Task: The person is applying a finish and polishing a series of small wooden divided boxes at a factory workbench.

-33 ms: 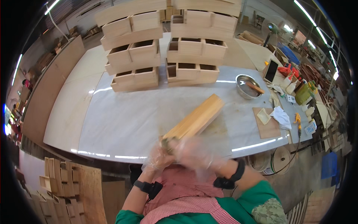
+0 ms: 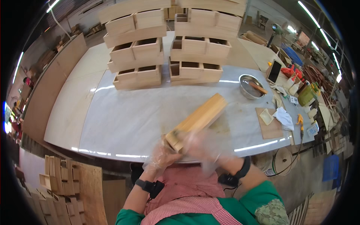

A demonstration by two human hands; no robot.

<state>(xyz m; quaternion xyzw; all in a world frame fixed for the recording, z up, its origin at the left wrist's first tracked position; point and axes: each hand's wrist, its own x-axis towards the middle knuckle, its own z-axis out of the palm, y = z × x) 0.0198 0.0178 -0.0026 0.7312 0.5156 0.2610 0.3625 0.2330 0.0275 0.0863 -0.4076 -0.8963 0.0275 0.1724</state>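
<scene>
A: Where's the block (image 2: 198,115)?

B: At the near side of the table (image 2: 120,116), slanting away to the right, its near end at the hands. I can't tell whether it lies flat.

A: How would it handle?

B: Stiff, I'd judge, and hardly fragile; light if hollow, but I can't see inside. The clear gloves (image 2: 212,159) might slide on smooth wood, so I'd take it by the long edges, one hand towards each end.

A: And the grip?

B: The left hand (image 2: 163,154) has its fingers bent round the near end. The right hand (image 2: 200,146) is blurred beside that end; whether it's closed on anything, I can't tell.

A: The surface?

B: Pale, glossy sheeting, catching light along the front edge. To the right sit a metal bowl (image 2: 245,87) with a brush (image 2: 258,88) in it and a white cloth (image 2: 284,119). Two stacks of drawers (image 2: 148,77) stand at the back.

A: Beyond?

B: A cluttered workshop under tube lights (image 2: 310,15), with a fan (image 2: 276,28) at the far right.
</scene>
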